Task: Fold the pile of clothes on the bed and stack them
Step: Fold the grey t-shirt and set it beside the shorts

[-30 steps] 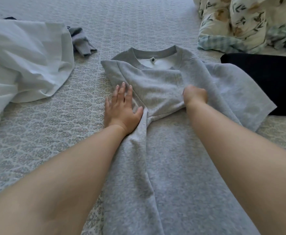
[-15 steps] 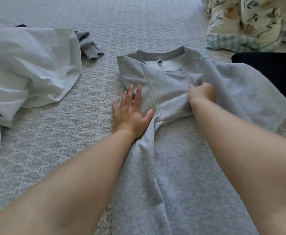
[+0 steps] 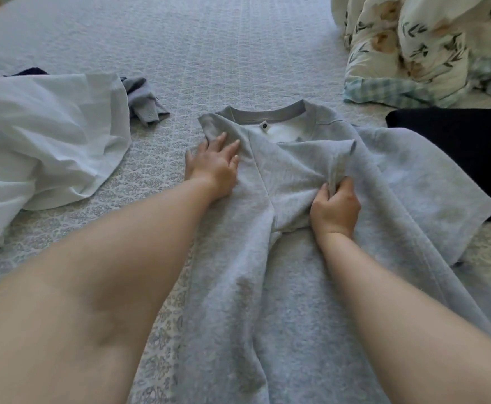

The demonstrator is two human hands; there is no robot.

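A light grey short-sleeved shirt (image 3: pixel 282 258) lies spread on the bed, collar away from me, its left side folded in over the chest. My left hand (image 3: pixel 213 167) rests flat on that folded left shoulder, fingers straight and pointing at the collar. My right hand (image 3: pixel 336 209) pinches a raised ridge of the grey cloth at mid-chest, fingers curled round it. The right sleeve lies spread out to the right. A white garment (image 3: pixel 43 141) lies crumpled at the left, with a small grey piece (image 3: pixel 145 104) behind it.
The bed has a grey patterned quilt (image 3: pixel 209 48). A dark navy folded garment (image 3: pixel 459 147) lies at the right, partly under the grey sleeve. A floral and checked duvet (image 3: pixel 419 45) is bunched at the far right.
My left hand slid up toward the collar onto the folded shoulder. My right hand drew back toward me and now lifts a pinched ridge of the grey shirt.
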